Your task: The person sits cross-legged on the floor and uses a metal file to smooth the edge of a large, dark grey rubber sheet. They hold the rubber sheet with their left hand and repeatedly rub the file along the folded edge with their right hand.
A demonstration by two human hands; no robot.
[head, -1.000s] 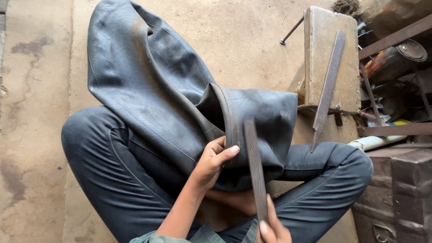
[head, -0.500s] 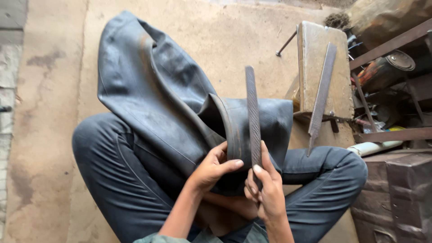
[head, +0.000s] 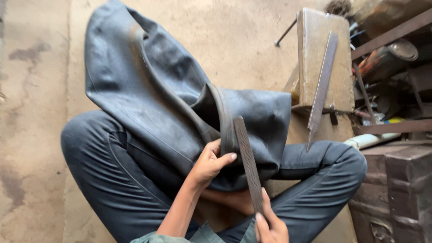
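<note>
Under left fingers (head: 216,157), rubber tube (head: 171,103); right hand (head: 270,227) grips file (head: 248,164).

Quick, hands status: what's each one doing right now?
Left hand: closed, gripping the folded black rubber tube.
Right hand: closed around the flat metal file.

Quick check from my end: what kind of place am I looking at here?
Most likely a small tyre or tube repair workshop. The person sits cross-legged on a bare floor, the left hand gripping a big black rubber inner tube, the right hand holding a flat metal file; scrap metal and tools are piled alongside.
</note>
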